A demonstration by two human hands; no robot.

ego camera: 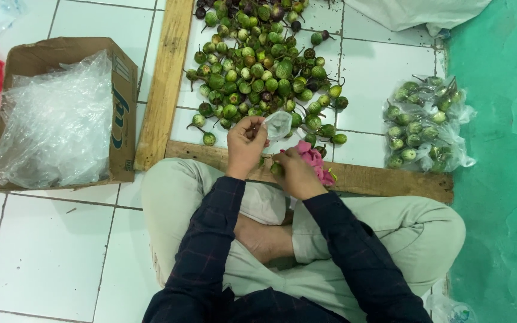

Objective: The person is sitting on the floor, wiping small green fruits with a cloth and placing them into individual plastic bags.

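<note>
Seated cross-legged on the white tile floor (49, 251), the person is reaching both forearms forward over the knees, dark checked sleeves (210, 239) pulled down to the wrists.

Left hand (245, 143): raised, knuckles toward the camera, fingers curling together and pinching the rim of a small clear plastic bag (279, 124), which is hanging open just to the right of the fingertips.

Right hand (297, 173): lying lower, palm down, fingers closing around a small green fruit (276, 169) that is showing at their left edge; a bunch of pink bands (315, 158) is sitting against the back of the fingers on the far side.

Just beyond both sets of fingertips a heap of small round green eggplants (258, 66) is spreading away, penned by a wooden frame (163, 84) whose near rail is running directly under the hands.

Well right of the fingers, filled clear bags of fruit (423, 125) are lying near the green wall (504, 149). Well left, a cardboard box (124, 113) is holding crumpled clear plastic (55, 125). Bare tiles are lying open between box and knee.
</note>
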